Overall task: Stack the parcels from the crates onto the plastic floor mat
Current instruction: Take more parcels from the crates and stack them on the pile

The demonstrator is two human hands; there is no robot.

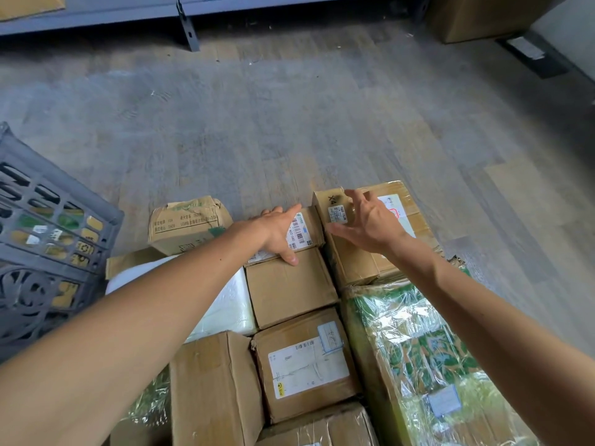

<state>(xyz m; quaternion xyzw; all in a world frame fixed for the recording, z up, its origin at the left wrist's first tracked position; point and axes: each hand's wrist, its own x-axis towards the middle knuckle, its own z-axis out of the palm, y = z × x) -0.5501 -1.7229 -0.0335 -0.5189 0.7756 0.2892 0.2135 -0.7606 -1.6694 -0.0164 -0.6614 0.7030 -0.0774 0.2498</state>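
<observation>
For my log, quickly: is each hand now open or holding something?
Left hand: open, straight fingers rest on the barcode-labelled box.
Right hand: open, fingers spread over the X4 box.

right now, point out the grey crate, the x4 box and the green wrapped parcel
grey crate (80, 191), head view, top rim
x4 box (331, 198), head view, corner by the mark
green wrapped parcel (418, 349), head view, top face
</observation>
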